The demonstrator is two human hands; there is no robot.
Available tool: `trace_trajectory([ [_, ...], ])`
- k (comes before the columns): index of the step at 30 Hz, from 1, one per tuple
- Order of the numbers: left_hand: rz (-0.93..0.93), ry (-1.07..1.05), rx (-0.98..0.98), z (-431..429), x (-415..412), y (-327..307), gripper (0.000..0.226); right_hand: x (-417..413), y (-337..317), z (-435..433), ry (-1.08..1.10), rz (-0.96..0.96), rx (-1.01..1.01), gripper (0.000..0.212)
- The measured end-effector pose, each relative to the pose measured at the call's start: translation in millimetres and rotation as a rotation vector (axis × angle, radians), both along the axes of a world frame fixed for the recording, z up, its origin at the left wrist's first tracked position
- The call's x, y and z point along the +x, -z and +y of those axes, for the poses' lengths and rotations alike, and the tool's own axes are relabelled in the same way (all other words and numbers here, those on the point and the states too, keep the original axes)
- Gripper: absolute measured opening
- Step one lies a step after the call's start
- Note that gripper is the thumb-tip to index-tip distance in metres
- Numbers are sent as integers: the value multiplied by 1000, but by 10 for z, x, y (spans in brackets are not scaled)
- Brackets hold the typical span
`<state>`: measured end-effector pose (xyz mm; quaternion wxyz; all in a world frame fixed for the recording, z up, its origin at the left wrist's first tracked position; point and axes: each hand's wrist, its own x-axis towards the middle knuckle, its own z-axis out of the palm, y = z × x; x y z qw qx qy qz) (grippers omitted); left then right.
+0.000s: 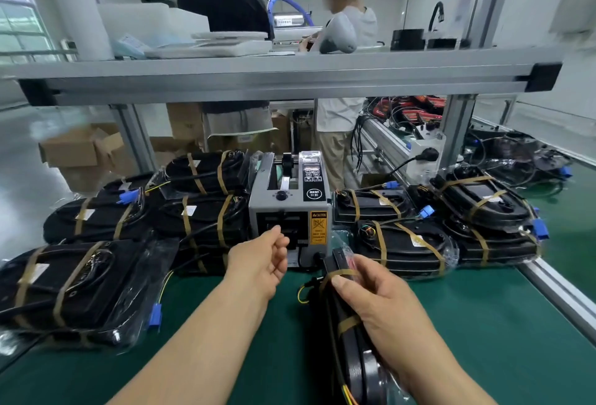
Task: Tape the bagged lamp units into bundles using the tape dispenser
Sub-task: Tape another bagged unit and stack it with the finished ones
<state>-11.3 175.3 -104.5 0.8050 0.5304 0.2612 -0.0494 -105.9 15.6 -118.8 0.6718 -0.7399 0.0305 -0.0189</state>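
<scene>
**Another strip being fetched, with most of the pile already bound.**

Nearest me, the right hand [380, 304] gripped a bagged lamp bundle [348, 356] stood on edge on the green worktop [483, 324], its fingers [342, 285] curled round it where two brown tape bands [346, 324] already crossed it. Just beyond, the left hand [258, 262] reached for the mouth of the tape dispenser [290, 207], fingers loosely curled, with no strip that I could see between them. Finished bundles lay stacked to the left [64, 285] and right [406, 249] of the machine, each double-banded. I judged the job well advanced, with this bundle perhaps needing one more band. Farther along lay bagged units [516, 153], blurred and seemingly untaped.
</scene>
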Motion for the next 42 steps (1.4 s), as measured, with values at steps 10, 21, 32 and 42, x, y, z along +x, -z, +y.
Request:
trace_trajectory([
  [10, -14, -239, -91, -136, 162, 14, 16, 20, 90, 12, -12, -27, 42, 34],
  [21, -365, 608, 216, 43, -372, -204, 28, 47, 99, -45, 12, -29, 53, 23],
  [32, -354, 814, 549, -186, -258, -411, 17, -22, 13, -73, 28, -1, 25, 23],
  [42, -330, 860, 509, -164, -175, -383, 18, -8, 15, -29, 44, 9, 0, 47],
])
